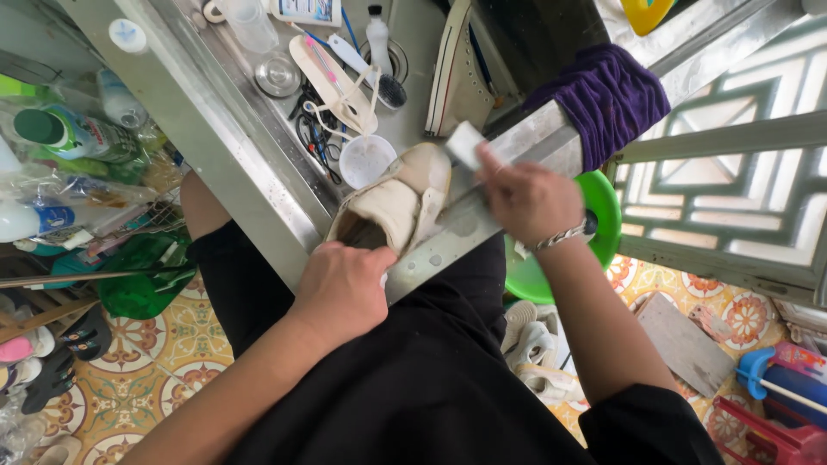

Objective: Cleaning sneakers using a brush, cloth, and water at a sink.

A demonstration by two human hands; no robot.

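Black-clad lap nearest; our left hand (345, 288) clamps cream canvas shoe (398, 202) against steel sink rim (517, 146) for bracing; right hand (527, 200) pinches white sponge block (465, 143).

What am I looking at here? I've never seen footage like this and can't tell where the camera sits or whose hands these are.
There is one picture, taken by a camera worn on a person's head, looking down at their own two bare hands. The left hand grips a worn cream canvas sneaker that rests on the rim of a stainless steel sink. The right hand, wearing a silver bracelet, holds a small white sponge block beside the shoe. In the sink lie a second sneaker, insoles, laces, brushes and a small cup. A purple cloth hangs over the edge, above a green plastic basin.
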